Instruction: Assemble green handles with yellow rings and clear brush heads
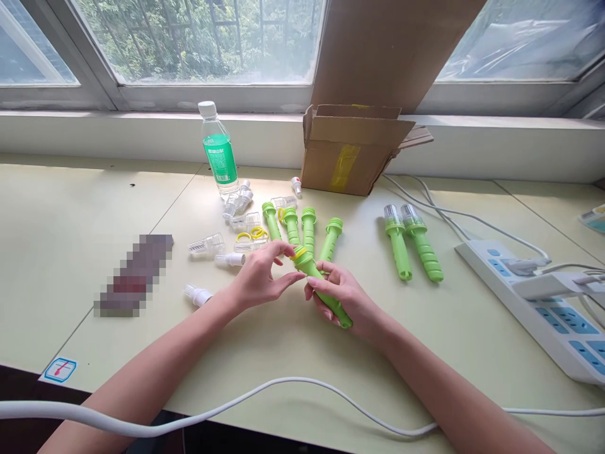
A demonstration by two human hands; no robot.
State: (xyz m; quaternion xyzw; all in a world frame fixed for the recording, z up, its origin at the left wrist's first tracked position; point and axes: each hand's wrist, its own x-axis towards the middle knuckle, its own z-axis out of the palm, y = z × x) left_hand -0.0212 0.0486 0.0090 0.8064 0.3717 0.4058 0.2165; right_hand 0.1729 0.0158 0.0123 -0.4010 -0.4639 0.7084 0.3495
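Observation:
My right hand [343, 293] is wrapped round a green ribbed plastic handle [333, 304], tilted with its collar up and to the left. A yellow ring [299, 253] sits around the collar end. My left hand [259, 277] has its index fingertip on this ring and its thumb by the collar's lower edge. Just beyond, several more green handles [309, 230] lie side by side with threaded ends away from me. To their left are loose yellow rings [258, 232], clear plastic caps [207, 244] and white pieces with clear tips [198, 294].
Two green handles with clear caps [407, 243] lie at the right, near a white power strip [534, 302] with cables. A water bottle [220, 154] and a cardboard box [352, 151] stand at the back. One white cable [293, 380] crosses the front. A pixelated object [137, 274] lies left.

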